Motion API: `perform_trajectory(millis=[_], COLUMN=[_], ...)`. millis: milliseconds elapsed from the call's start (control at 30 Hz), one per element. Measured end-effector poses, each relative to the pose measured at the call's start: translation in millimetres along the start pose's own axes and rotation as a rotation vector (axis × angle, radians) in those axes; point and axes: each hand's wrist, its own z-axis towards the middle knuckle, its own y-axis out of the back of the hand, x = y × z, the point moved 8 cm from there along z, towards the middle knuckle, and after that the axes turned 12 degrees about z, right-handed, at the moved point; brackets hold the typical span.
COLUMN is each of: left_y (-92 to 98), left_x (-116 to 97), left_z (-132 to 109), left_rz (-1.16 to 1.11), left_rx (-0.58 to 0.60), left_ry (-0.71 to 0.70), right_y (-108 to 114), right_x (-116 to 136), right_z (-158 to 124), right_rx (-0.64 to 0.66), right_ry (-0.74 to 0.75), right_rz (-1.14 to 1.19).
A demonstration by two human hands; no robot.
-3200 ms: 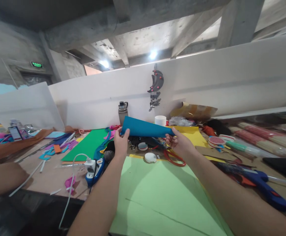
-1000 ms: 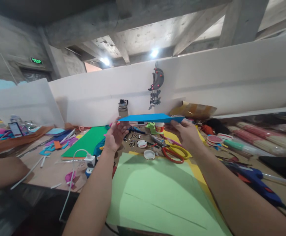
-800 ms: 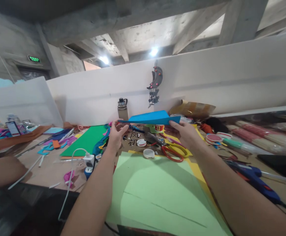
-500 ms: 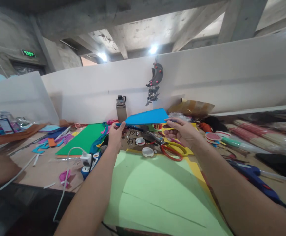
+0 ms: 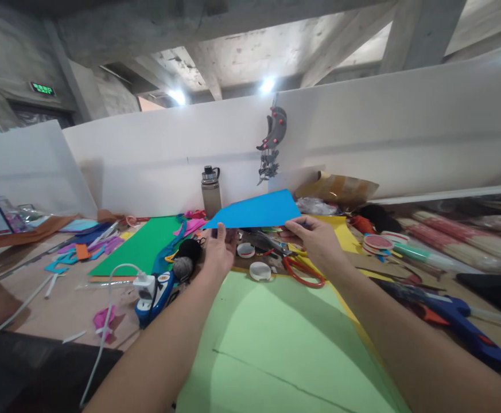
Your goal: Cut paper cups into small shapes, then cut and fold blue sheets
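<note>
My left hand [image 5: 221, 250] and right hand [image 5: 317, 236] pinch a smooth, tapered blue sheet [image 5: 256, 210]; red-handled metal scissors [image 5: 281, 247] lie beside flat pale-green paper [image 5: 267, 338].

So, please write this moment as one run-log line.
left hand: holds blue sheet; right hand: holds same blue sheet; light-green sheet: lies nearer

A table [image 5: 73, 304] with a tan top carries a pale green sheet [image 5: 267, 332] (a dark line runs across it) spread at the front, with a white ring [image 5: 260, 271] by its far edge. Toward the left lie a deep green sheet [image 5: 134, 244], a blue power strip [image 5: 159, 295] and a crumpled magenta scrap [image 5: 104, 322], while a bottle [image 5: 211, 198] stands upright at the back. Toward the right are red-handled scissors [image 5: 310, 284], a blue glue gun [image 5: 461, 321] and plastic-wrapped bundles of sticks [image 5: 465, 244].
</note>
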Motion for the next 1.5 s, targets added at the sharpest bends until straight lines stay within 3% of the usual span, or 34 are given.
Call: perform_trajectory(millis=[100, 200, 333, 433, 600, 800, 933, 1067, 1200, 1333, 1400, 1500], left_y=[-28.5, -47.5, -55.8, -59.5, -71.6, -65.4, -60.8, -57.5, -61.1, -67.7, -64.0, -48.5], left_x=[13, 23, 34, 35, 37, 44, 47, 48, 39, 26, 24, 25], left_z=[-16, -29, -33, -31, -32, -35, -40, -41, -42, -42, -40, -34], left_rz=[-0.005, -0.020, -0.005, -0.011, 0.007, 0.011, 0.013, 0.027, 0.057, 0.020, -0.012, -0.030], left_rx=[0.184, 0.277, 0.249, 0.212, 0.300, 0.300, 0.326, 0.307, 0.319, 0.374, 0.316, 0.104], left_ry=[0.082, 0.166, 0.237, 0.209, 0.162, 0.184, 0.204, 0.217, 0.190, 0.216, 0.272, 0.297], right_y=[-2, -7, -14, -15, -13, -17, -20, -18, -18, -23, -26, -33], right_x=[-4, -7, -15, -21, -26, -28, -26, -38, -42, -29, -21, -13], right_z=[-3, -6, -11, -12, -10, -13, -16, -15, -15, -19, -22, -26], right_rx=[-0.023, -0.014, -0.002, -0.032, -0.072, -0.037, 0.005, 0.004, 0.026, 0.067, 0.079, 0.131], right_ry=[-0.007, -0.032, -0.109, -0.166, -0.209, -0.223, -0.128, -0.135, -0.120, -0.064, -0.029, 0.040], right_rz=[0.039, 0.054, 0.039, 0.103, 0.222, 0.118, -0.008, -0.011, 0.049, 0.047, -0.047, -0.240])
